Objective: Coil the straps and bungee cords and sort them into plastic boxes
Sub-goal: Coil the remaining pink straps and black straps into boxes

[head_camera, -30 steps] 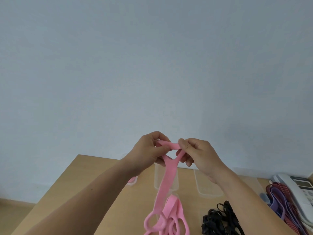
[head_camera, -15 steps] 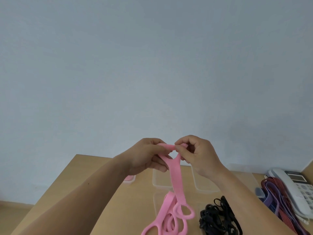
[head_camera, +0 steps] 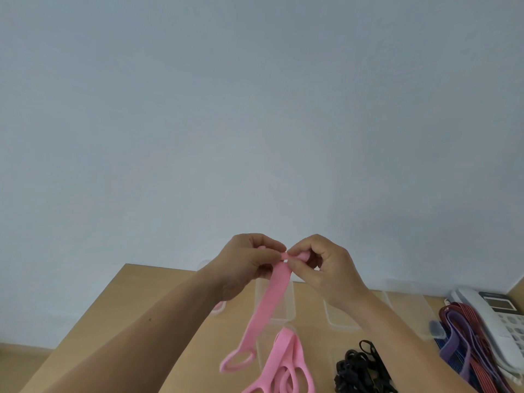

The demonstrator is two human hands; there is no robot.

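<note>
A: Far left?
B: A bare corner of the wooden bench (head_camera: 127, 307); grey-blue wall behind it.
A: Then?
B: The left hand (head_camera: 249, 262), raised above the bench, fingers curled; its grip pinches the top end of a pink strap (head_camera: 273, 299).
A: How does the strap lie?
B: It hangs from both hands, slanting down and to the left; top end rolled small; its looped end (head_camera: 238, 361) is low over the bench, blurred; whether it touches the wood, cannot tell; it is in no box.
A: The other hand?
B: The right hand (head_camera: 326, 268) meets the left at the fingertips; its grip is closed on the same rolled end, pink showing between thumb and forefinger.
A: Below the hands?
B: A row of clear boxes (head_camera: 340, 323) along the back of the bench; nearer, a loose pile of pink straps (head_camera: 286, 370); right of that a heap of black bungee cords (head_camera: 360, 370); in a box or not, cannot tell.
A: Far right?
B: A bundle of purple and red straps (head_camera: 465, 347); just beside it a white telephone (head_camera: 499, 316) at the frame edge.
</note>
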